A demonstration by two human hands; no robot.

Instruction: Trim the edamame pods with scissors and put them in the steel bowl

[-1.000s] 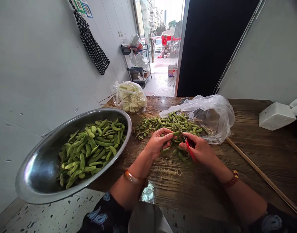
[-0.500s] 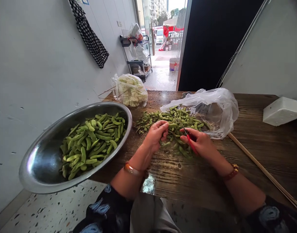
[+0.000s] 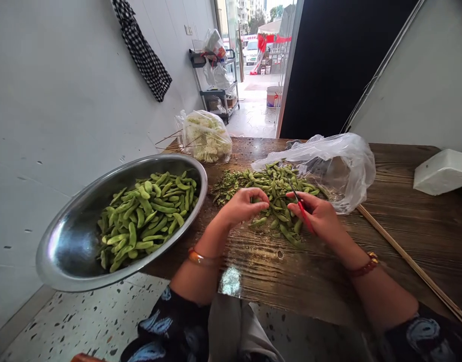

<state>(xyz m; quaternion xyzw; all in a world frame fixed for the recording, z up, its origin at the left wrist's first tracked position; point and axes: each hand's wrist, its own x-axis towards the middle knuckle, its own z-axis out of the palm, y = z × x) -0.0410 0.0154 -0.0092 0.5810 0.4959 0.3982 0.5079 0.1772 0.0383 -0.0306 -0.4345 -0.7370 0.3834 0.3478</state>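
Note:
My right hand (image 3: 317, 216) grips red-handled scissors (image 3: 305, 215), their dark blades pointing up and away over the pile of green soybean pods (image 3: 280, 183). Close by on the left, my left hand (image 3: 246, 205) hovers at the near edge of that pile. Its thumb and forefinger are curved with a small gap between them, and I see no pod in them. Small trimmed bits (image 3: 227, 185) lie at the pile's left side. A large steel basin (image 3: 72, 261) on the left holds many more pods (image 3: 148, 216).
Behind the pile a clear plastic bag (image 3: 352, 156) lies crumpled. A bag of cauliflower (image 3: 206, 138) sits at the table's far left. Thin wooden sticks (image 3: 408, 259) lie on the right of the table (image 3: 261, 271), near a white foam box (image 3: 442, 173). A cart (image 3: 219, 93) stands by the doorway.
The pod that was in my left hand is gone from it, and its fingers have loosened. The scissors have turned slightly in my right hand. The view has shifted a little.

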